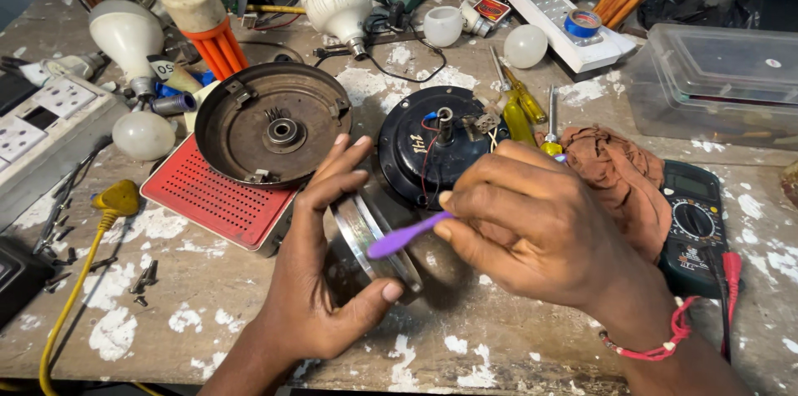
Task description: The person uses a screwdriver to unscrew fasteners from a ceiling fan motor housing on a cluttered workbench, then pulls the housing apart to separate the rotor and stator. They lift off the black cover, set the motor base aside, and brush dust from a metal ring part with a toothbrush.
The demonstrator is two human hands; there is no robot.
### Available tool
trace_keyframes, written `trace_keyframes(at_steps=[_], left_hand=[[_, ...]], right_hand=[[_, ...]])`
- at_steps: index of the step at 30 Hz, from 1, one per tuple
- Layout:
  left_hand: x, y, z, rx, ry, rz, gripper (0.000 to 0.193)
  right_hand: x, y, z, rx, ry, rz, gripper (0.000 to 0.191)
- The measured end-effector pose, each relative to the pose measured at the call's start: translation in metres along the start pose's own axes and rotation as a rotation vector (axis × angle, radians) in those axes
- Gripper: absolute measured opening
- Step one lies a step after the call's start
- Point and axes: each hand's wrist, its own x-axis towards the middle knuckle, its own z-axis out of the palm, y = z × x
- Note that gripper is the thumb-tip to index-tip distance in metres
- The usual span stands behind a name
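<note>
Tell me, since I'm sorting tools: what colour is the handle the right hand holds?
Purple handle, pinched in the right hand; head view.

We note a worn wooden bench (208, 313), its grey-brown top scuffed and flecked all over with chipped white paint. Its front edge is rough and ragged. Even, soft light falls across it, with faint shadows. At the far corners, dark surroundings show beyond the bench.
</note>
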Motion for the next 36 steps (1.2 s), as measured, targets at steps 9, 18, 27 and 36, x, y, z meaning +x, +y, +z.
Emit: trace_keyframes(at_steps=[9,18,27,36], left_hand=[[-0.003,0.002,-0.001,-0.175,-0.032,0.047,0.095],[-0.005,0.004,-0.006,-0.143,-0.055,0.042,0.092],[-0.005,0.001,-0.002,-0.196,0.013,0.020,0.087],[-0.002,-0.003,0.000,0.010,-0.014,0.003,0.096]], right_hand=[[0.004,0.000,0.023,-0.035,0.067,0.099,0.015],[-0.001,0.002,0.025,0.086,0.031,0.197,0.016],[-0.005,0.001,0.019,0.128,-0.009,0.063,0.016],[-0.004,-0.001,0.020,0.021,0.062,0.146,0.016]])
